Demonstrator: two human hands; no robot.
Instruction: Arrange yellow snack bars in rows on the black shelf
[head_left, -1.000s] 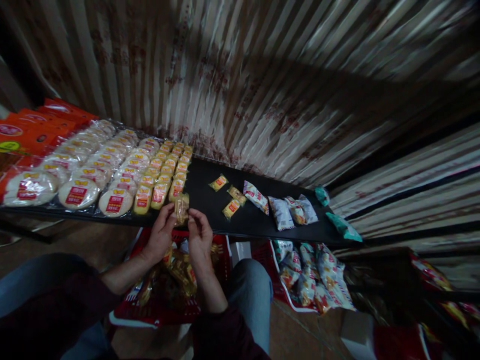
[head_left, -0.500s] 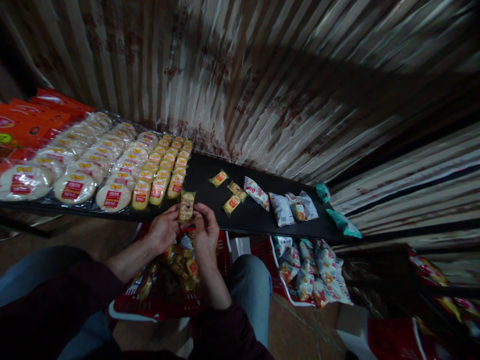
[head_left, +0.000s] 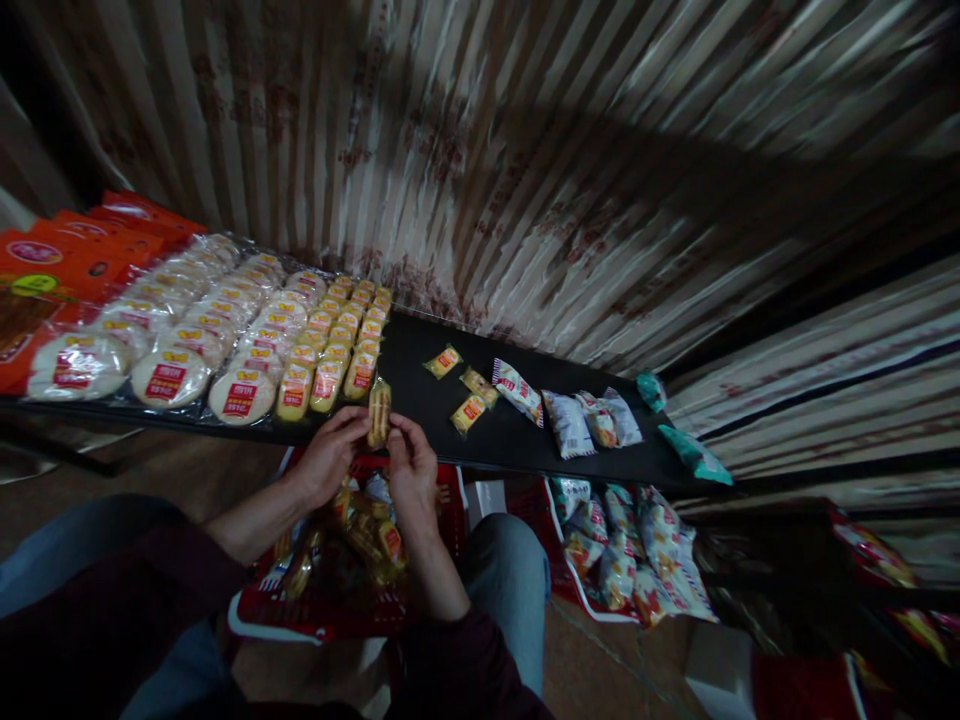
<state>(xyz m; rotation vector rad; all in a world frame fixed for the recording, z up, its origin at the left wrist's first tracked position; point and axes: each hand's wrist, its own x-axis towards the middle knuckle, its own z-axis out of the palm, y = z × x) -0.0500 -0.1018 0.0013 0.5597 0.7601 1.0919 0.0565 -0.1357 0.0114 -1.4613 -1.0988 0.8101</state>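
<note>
Between the fingertips of both hands is a small clear-wrapped golden cracker packet, upright and edge-on to me. My left hand pinches its left side, and my right hand pinches its right side. Just beyond, rows of similar yellow cracker packets with red labels lie on the black table. Left of these are overlapping rows of round white crackers in clear wrap. Below my hands, a red basket holds more golden packets, partly hidden by my forearms.
Loose yellow packets lie right of the rows, near white snack bags and teal bags. Orange bags stand at far left. A second red basket holds snack bags beside my knee. Pleated curtain hangs behind the table.
The held packet has turned from its flat face to its narrow edge, still between both hands. The whole scene has shifted slightly right and down in view.
</note>
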